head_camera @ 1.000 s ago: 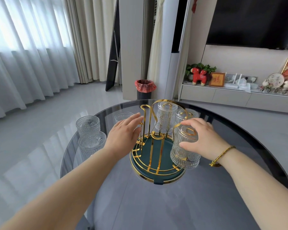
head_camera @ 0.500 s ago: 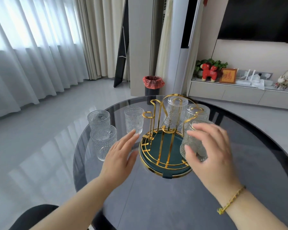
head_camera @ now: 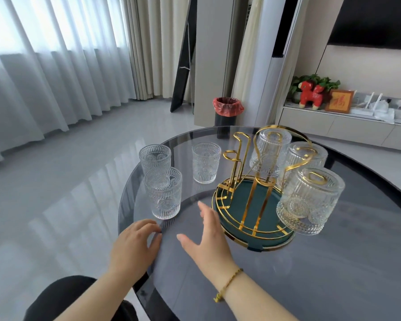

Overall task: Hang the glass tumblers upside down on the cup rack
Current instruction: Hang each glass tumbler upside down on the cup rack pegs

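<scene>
Rack (head_camera: 252,205) of gold wire on a green round base, standing on the dark glass table (head_camera: 322,274). Three tumblers hung upside down on its pegs: nearest tumbler (head_camera: 309,200) at the rack's right front, second tumbler (head_camera: 305,158) behind it, third tumbler (head_camera: 270,154) at the rack's back. Three upright tumblers left of the rack: front one (head_camera: 163,193), rear one (head_camera: 155,158), middle one (head_camera: 206,165). Left hand (head_camera: 134,246) resting on the table edge, fingers loosely curled, holding nothing. Right hand (head_camera: 206,242) spread flat, empty, just left of the rack's base.
</scene>
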Tool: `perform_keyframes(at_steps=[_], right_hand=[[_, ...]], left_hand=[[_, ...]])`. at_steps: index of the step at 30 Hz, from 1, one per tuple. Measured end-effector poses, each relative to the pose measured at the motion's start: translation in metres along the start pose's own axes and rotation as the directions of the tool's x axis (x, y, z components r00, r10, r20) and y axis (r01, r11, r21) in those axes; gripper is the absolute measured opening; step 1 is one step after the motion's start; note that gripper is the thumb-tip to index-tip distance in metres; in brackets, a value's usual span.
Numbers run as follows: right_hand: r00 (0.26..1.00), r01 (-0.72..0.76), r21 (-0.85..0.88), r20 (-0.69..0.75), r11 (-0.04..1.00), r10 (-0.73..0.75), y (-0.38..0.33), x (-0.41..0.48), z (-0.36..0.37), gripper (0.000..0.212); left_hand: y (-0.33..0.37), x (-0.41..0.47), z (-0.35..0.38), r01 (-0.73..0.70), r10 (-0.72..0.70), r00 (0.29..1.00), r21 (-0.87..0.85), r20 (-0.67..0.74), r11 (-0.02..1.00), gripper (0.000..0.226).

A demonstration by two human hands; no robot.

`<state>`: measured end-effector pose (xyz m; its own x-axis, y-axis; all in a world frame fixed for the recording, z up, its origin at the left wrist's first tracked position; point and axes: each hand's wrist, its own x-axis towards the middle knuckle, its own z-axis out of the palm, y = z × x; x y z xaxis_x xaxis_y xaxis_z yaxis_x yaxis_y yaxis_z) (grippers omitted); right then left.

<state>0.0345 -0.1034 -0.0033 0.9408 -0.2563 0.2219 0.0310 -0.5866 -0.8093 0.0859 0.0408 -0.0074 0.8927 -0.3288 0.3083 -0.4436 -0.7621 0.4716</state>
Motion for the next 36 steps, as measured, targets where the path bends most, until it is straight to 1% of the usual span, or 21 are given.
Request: perform_keyframes(at_steps=[2,4,5,7,8,10,12,14,16,18,21,24,26,29,32,33,34,35,36], right_hand=[[0.998,-0.046,0.045,0.035,0.998,0.045,-0.001,0.016,0.014,0.079],[0.993,-0.1,0.075,0.065,0.992,0.095,0.0,0.029,0.025,0.085],[0.991,-0.122,0.084,0.065,0.989,0.116,0.001,0.035,0.03,0.088],[0.988,-0.155,0.117,0.039,0.981,0.151,0.001,0.046,0.038,0.093],[0.987,-0.164,0.137,0.027,0.977,0.161,0.0,0.05,0.041,0.095],[0.986,-0.166,0.163,0.025,0.972,0.164,-0.003,0.057,0.048,0.098],[0.987,-0.158,0.169,0.021,0.973,0.156,-0.004,0.064,0.053,0.099],[0.986,-0.166,0.162,0.002,0.973,0.168,-0.006,0.07,0.055,0.094],[0.983,-0.174,0.13,-0.04,0.976,0.181,-0.007,0.073,0.057,0.083],[0.98,-0.181,0.113,-0.062,0.977,0.189,-0.008,0.072,0.058,0.076],[0.975,-0.18,0.221,-0.087,0.958,0.204,-0.008,0.069,0.054,0.063],[0.981,-0.118,0.315,-0.111,0.942,0.16,-0.011,0.053,0.042,0.067],[0.989,-0.068,0.292,-0.102,0.954,0.102,-0.018,0.036,0.028,0.068],[0.996,0.033,0.212,-0.085,0.977,-0.016,-0.035,0.014,-0.003,0.071],[0.996,0.038,0.138,-0.083,0.99,-0.027,-0.055,0.002,-0.045,0.079],[0.996,0.039,0.111,-0.09,0.993,-0.029,-0.061,0.0,-0.06,0.079],[0.994,0.042,0.083,-0.103,0.996,-0.034,-0.069,-0.003,-0.077,0.078],[0.992,0.046,0.055,-0.117,0.997,-0.04,-0.077,-0.004,-0.093,0.075],[0.99,0.053,0.029,-0.131,0.998,-0.048,-0.085,-0.004,-0.109,0.072]], left_hand=[[-0.002,0.0,0.002,-0.058,0.058,0.998,0.03,0.005,0.998,0.022],[-0.003,0.001,0.002,-0.083,0.083,0.997,0.043,0.002,0.996,0.026],[-0.003,0.002,0.002,-0.086,0.086,0.996,0.04,-0.005,0.996,0.023],[-0.004,0.002,0.003,-0.084,0.085,0.996,0.034,-0.023,0.996,0.007],[-0.005,0.002,0.004,-0.081,0.083,0.996,0.032,-0.036,0.996,0.004],[-0.008,0.004,0.008,-0.072,0.073,0.997,0.017,-0.036,0.997,0.01],[-0.009,0.005,0.009,-0.067,0.067,0.997,0.011,-0.032,0.998,0.012],[-0.009,0.005,0.007,-0.083,0.084,0.996,0.014,-0.027,0.996,0.004],[-0.011,0.006,0.007,-0.074,0.074,0.997,0.001,0.009,0.997,0.022],[-0.012,0.006,0.008,-0.067,0.067,0.998,-0.006,0.021,0.998,0.025],[-0.012,0.005,0.007,-0.058,0.058,0.998,-0.015,0.023,0.998,0.025],[-0.012,0.004,0.006,-0.08,0.08,0.997,0.002,0.022,0.997,0.024],[-0.011,0.005,0.006,-0.081,0.081,0.997,0.004,0.014,0.997,0.023],[-0.008,0.004,0.004,-0.084,0.083,0.996,0.034,0.017,0.996,0.024],[-0.004,0.006,0.005,-0.086,0.082,0.992,0.043,0.092,0.995,0.018],[0.0,0.008,0.005,-0.08,0.078,0.992,0.016,0.102,0.997,0.015],[0.006,0.009,0.006,-0.087,0.089,0.991,-0.022,0.1,0.996,0.014],[0.015,0.01,0.007,-0.133,0.137,0.986,-0.055,0.094,0.99,0.014],[0.023,0.011,0.01,-0.208,0.214,0.972,-0.07,0.099,0.976,0.016]])
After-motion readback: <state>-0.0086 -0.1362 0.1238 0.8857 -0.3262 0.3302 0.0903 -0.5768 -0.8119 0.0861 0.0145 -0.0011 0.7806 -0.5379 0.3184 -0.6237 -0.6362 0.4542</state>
